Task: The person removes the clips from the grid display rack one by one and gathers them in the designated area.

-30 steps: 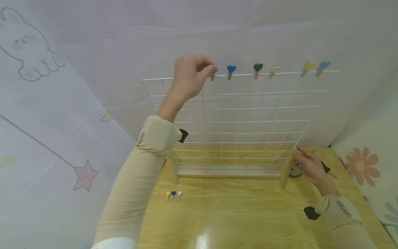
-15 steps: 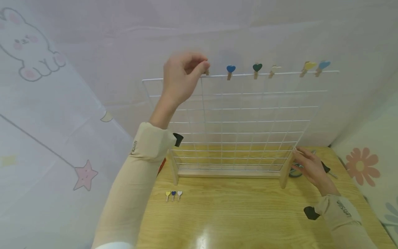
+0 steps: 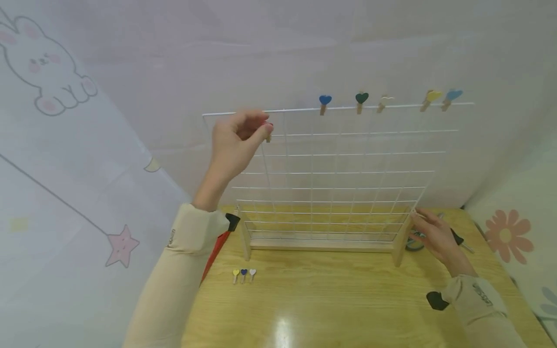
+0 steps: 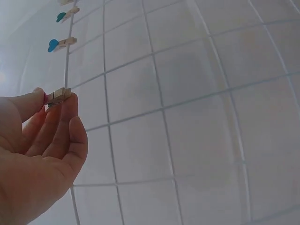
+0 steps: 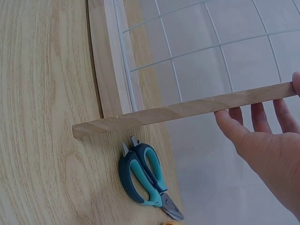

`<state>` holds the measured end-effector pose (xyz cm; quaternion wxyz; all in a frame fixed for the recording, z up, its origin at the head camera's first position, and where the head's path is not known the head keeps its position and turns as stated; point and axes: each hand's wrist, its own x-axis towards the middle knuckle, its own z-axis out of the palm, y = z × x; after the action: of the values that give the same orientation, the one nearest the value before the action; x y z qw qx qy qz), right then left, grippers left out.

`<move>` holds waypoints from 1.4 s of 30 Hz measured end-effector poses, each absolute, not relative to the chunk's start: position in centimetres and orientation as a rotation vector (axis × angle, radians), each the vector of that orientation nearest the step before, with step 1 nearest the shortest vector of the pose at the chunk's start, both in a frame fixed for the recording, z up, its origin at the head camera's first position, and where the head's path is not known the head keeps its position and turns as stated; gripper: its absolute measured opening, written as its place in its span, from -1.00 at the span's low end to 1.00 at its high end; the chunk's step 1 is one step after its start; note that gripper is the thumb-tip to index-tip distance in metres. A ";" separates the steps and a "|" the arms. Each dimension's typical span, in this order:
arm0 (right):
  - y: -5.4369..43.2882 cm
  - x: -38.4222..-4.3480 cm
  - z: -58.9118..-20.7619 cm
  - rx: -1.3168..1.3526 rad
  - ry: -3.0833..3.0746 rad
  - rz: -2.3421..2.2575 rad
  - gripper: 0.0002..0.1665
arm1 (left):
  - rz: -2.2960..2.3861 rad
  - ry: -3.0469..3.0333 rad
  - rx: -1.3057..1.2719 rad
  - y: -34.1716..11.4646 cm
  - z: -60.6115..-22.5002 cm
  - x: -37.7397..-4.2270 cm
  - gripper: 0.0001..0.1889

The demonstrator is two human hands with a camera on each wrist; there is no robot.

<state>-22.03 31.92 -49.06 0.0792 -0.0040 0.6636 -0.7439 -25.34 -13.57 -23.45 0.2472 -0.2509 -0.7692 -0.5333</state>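
Note:
My left hand (image 3: 232, 147) pinches a small wooden clothespin (image 4: 58, 96) with a red heart on its end, between thumb and fingers. In the head view the clothespin sits in front of the white wire grid (image 3: 324, 172), a little below its top bar. Whether it touches the wire I cannot tell. Several heart clothespins line the top bar: blue (image 3: 325, 100), dark green (image 3: 362, 98), a whitish one, yellow (image 3: 433, 95) and light blue (image 3: 454, 94). My right hand (image 3: 438, 239) holds the wooden side post (image 5: 187, 108) of the grid stand, thumb on one side, fingers on the other.
Yellow (image 3: 236, 273), dark blue (image 3: 244, 273) and white (image 3: 253, 273) heart clothespins lie on the wooden table (image 3: 330, 299) at front left. Teal-handled scissors (image 5: 140, 176) lie beside the right post. A red object (image 3: 215, 256) shows by the left sleeve. Printed cloth hangs behind.
My left hand has lifted the red-heart clothespin off the top bar and moved left and down with it. My right hand stays on the post.

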 end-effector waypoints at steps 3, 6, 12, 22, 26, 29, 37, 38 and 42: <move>31.9 -22.0 -49.1 -0.014 1.990 -2.225 -0.10 | -1.494 -2.106 -0.663 -14.7 -24.9 -25.2 -0.84; 31.9 -21.9 -49.0 -0.017 1.999 -2.225 -0.10 | -1.517 -2.127 -0.622 -15.9 -26.4 -25.1 -0.85; 31.7 -21.9 -48.9 -0.003 1.990 -2.233 -0.09 | -1.547 -2.225 -0.553 -18.1 -29.8 -24.4 -0.81; 31.8 -21.9 -49.0 0.005 1.992 -2.237 -0.09 | -1.617 -2.379 -0.374 -20.1 -35.5 -22.2 -0.79; 31.7 -21.9 -48.9 0.014 2.016 -2.211 -0.08 | -1.658 -2.440 -0.245 -21.2 -38.4 -21.7 -0.77; 31.7 -22.0 -48.8 0.015 2.018 -2.211 -0.08 | -1.688 -2.466 -0.156 -22.3 -41.4 -21.9 -0.75; 31.7 -22.0 -48.8 0.037 1.993 -2.229 -0.08 | -1.729 -2.517 0.041 -24.7 -49.0 -22.1 -0.70; 31.7 -22.0 -48.8 0.037 1.996 -2.226 -0.08 | -1.739 -2.524 0.059 -24.8 -49.6 -21.9 -0.70; 31.7 -22.1 -48.9 0.035 2.007 -2.218 -0.08 | -1.775 -2.540 0.139 -25.2 -51.5 -20.9 -0.70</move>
<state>-22.14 31.73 -48.89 0.0748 0.0116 0.6691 -0.7393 -20.89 -25.17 -51.50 0.0199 0.0448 -0.8187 -0.5721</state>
